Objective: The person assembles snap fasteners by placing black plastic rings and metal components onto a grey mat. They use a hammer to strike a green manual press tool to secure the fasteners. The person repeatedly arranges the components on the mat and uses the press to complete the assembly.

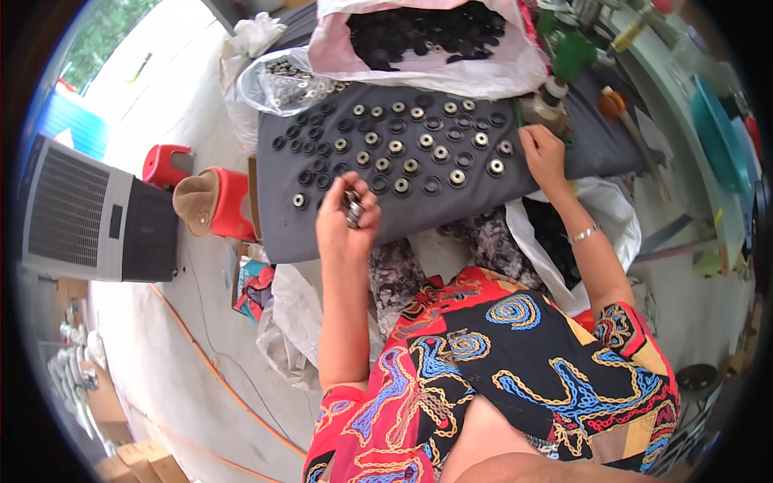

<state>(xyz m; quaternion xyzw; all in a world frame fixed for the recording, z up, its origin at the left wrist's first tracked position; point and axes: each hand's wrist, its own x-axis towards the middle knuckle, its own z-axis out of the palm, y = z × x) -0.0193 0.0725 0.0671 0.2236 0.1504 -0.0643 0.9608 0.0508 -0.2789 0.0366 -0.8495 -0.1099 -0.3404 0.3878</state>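
Note:
My left hand (342, 224), palm up with curled fingers, holds several small shiny metal bearings (353, 208) just above the near edge of the dark grey cloth-covered table (298, 233). My right hand (544, 153) is closed at the table's right side, close to a green strip (519, 111); whatever its fingers pinch is hidden. Between the hands lie several loose rows of black rubber rings (432, 184). Many of them have a metal bearing (426, 141) set in the middle, while those on the left are mostly bare.
Behind the rows sits a white sack (515, 74) of black rings, beside a clear bag (251, 87) of metal pieces. A green hand press (573, 55) and an orange-headed hammer (612, 103) are at right. Red stools (233, 201) and an air cooler (88, 209) stand left.

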